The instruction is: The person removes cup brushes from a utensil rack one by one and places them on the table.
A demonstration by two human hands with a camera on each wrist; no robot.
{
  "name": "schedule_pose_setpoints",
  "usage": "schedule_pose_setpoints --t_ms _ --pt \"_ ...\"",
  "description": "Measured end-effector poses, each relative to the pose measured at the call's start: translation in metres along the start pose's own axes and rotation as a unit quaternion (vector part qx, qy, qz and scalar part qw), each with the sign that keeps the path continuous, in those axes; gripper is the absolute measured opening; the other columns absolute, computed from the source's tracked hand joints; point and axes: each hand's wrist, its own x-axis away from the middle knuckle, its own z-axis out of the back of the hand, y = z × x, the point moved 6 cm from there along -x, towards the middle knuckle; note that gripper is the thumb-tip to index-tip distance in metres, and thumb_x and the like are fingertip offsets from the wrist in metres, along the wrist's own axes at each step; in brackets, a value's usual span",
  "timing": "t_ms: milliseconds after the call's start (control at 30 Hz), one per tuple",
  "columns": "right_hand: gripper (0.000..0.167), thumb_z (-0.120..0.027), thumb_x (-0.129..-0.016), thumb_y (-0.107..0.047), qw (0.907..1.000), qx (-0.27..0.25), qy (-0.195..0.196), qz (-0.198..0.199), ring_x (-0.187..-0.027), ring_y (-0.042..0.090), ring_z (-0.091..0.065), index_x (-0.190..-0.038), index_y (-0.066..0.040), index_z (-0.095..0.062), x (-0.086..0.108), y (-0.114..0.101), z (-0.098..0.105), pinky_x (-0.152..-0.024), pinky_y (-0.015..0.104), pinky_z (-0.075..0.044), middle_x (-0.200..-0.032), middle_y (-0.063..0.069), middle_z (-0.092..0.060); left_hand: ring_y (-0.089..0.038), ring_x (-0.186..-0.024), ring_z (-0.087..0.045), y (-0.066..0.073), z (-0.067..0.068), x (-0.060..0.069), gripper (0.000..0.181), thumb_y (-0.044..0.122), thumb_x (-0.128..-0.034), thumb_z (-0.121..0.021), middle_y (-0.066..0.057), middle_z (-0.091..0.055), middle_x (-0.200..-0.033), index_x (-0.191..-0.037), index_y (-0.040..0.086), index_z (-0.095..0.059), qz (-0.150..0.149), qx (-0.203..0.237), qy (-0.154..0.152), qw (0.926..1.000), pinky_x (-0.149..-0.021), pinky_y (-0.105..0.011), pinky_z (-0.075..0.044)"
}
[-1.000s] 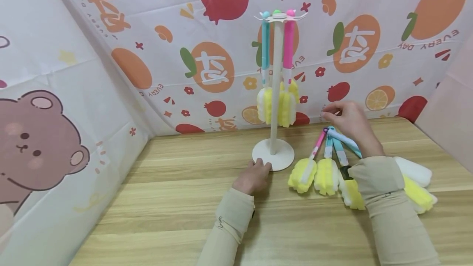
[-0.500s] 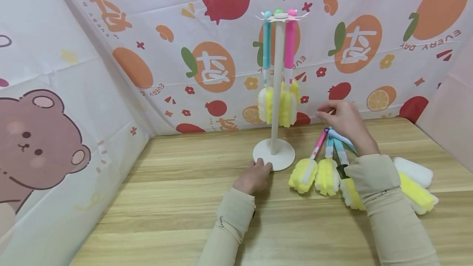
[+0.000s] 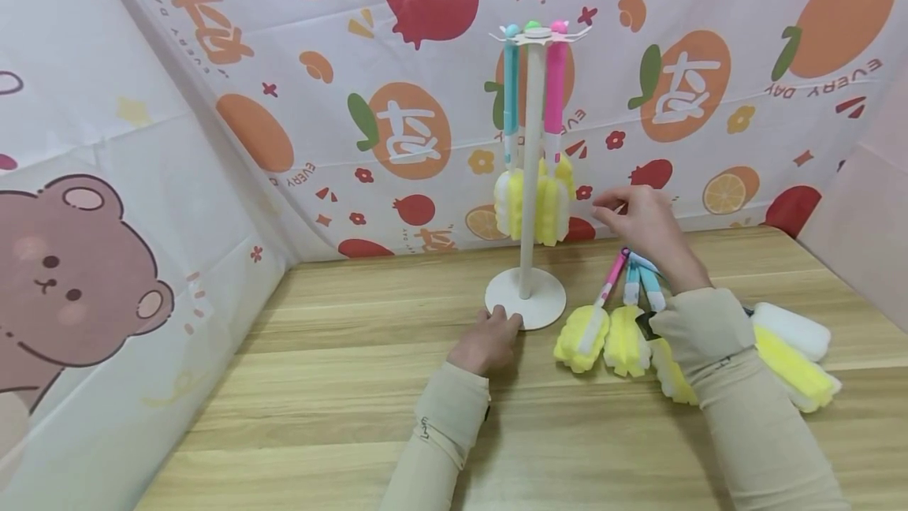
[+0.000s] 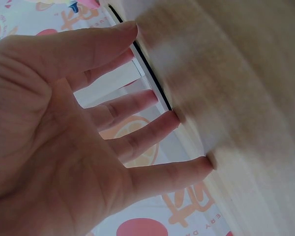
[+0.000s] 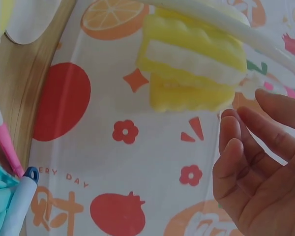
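Observation:
A white stand [image 3: 528, 247] with a round base [image 3: 542, 302] rises near the back wall. From its hooks hang sponge brushes: a blue-handled brush [image 3: 511, 93], a pink-handled brush [image 3: 555, 93], and a green tip [image 3: 532, 24] mostly behind the pole. My left hand [image 3: 485, 341] rests at the base's front edge; its spread fingertips touch the base and tabletop in the left wrist view. My right hand [image 3: 645, 231] hovers above the table, right of the stand, holding nothing. Its fingers are loosely bent in the right wrist view, near the hanging yellow sponge heads [image 5: 191, 64].
Several brushes lie fanned out right of the stand, among them a pink-handled one [image 3: 614, 274] and blue-handled ones [image 3: 651, 286]; my right sleeve hides some. Further right lie a white sponge head [image 3: 790, 330] and a yellow one [image 3: 794, 369]. A fruit-printed cloth [image 3: 440, 140] covers the back wall.
My right hand has drifted left and slightly up, toward the stand, with nothing in it. My left hand and the hanging brushes stay in place.

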Motion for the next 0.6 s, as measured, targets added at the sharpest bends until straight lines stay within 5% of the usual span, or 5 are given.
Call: schedule_pose_setpoints --t_ms 600 --pt "0.023 -0.067 -0.098 -0.011 0.9995 -0.005 0.02 0.023 -0.086 0.032 -0.061 -0.112 0.006 -0.072 -0.005 -0.012 -0.008 -0.065 0.034 -0.049 -0.104 0.022 -0.07 -0.029 -0.101 -0.046 0.0 -0.002 -0.001 0.022 0.002 -0.0963 -0.062 -0.012 -0.051 -0.11 -0.117 0.009 -0.06 0.001 -0.006 -0.001 1.0 -0.074 -0.041 -0.051"
